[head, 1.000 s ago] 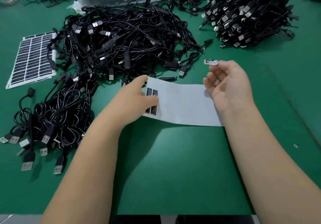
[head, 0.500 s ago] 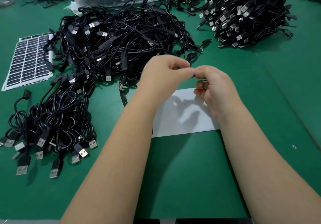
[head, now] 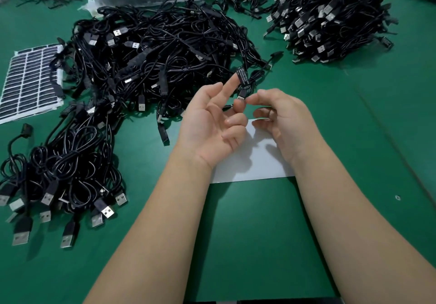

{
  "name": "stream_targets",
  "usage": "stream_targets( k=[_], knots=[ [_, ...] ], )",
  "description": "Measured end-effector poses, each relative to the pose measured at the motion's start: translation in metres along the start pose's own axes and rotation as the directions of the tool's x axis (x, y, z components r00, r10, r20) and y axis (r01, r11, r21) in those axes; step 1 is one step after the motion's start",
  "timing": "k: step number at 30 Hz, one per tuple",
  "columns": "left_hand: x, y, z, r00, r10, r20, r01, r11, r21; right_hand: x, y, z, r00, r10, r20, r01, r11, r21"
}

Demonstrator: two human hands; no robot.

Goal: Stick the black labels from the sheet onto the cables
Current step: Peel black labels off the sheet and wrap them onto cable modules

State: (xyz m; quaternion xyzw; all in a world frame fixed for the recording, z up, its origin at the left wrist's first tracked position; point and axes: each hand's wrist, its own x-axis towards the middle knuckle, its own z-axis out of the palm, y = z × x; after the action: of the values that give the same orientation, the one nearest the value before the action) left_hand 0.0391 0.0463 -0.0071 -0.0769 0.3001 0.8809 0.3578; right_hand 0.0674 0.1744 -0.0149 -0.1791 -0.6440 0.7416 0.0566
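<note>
Two hands are raised together over the white backing sheet (head: 252,162) on the green tabletop (head: 259,233). One black label (head: 243,77) with white print is seen stuck by its edge to the tip of the left hand's (head: 210,124) outstretched index finger, palm turned up, the other fingers loosely curled and nothing clasped in them. The right hand (head: 283,119) is curled, its fingertips brought close to the label's lower end; whether that grip is pinching the label or a small connector below it cannot be told, since the spot is small and dark.

No cable is plainly held yet. The unlabelled cables (head: 160,63) are heaped just beyond the hands, a second bundle (head: 330,20) lies further right, and a full label sheet (head: 28,82) rests at far left.

For a clean job, it is judged that the label should be kept hanging free, adhesive untouched, while a cable's controller block is picked out; then the label is best lined up square before being pressed flat end to end.
</note>
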Motion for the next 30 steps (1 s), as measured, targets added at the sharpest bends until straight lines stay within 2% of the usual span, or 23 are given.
stream_targets(
  k=[5,10,30],
  knots=[
    [0.003,-0.004,-0.001,1.000,-0.010,-0.020,0.010,1.000,0.003,0.002,0.001,-0.001,0.999,-0.012,0.039,0.008,0.996,0.092],
    [0.006,-0.005,-0.001,0.998,0.017,-0.068,-0.010,0.995,0.104,0.003,0.005,-0.004,0.998,-0.029,0.058,0.017,0.979,0.203],
    [0.011,-0.008,-0.002,0.988,0.108,-0.110,-0.073,0.955,0.287,0.007,0.007,-0.005,1.000,-0.005,0.006,0.003,0.947,0.321]
  ],
)
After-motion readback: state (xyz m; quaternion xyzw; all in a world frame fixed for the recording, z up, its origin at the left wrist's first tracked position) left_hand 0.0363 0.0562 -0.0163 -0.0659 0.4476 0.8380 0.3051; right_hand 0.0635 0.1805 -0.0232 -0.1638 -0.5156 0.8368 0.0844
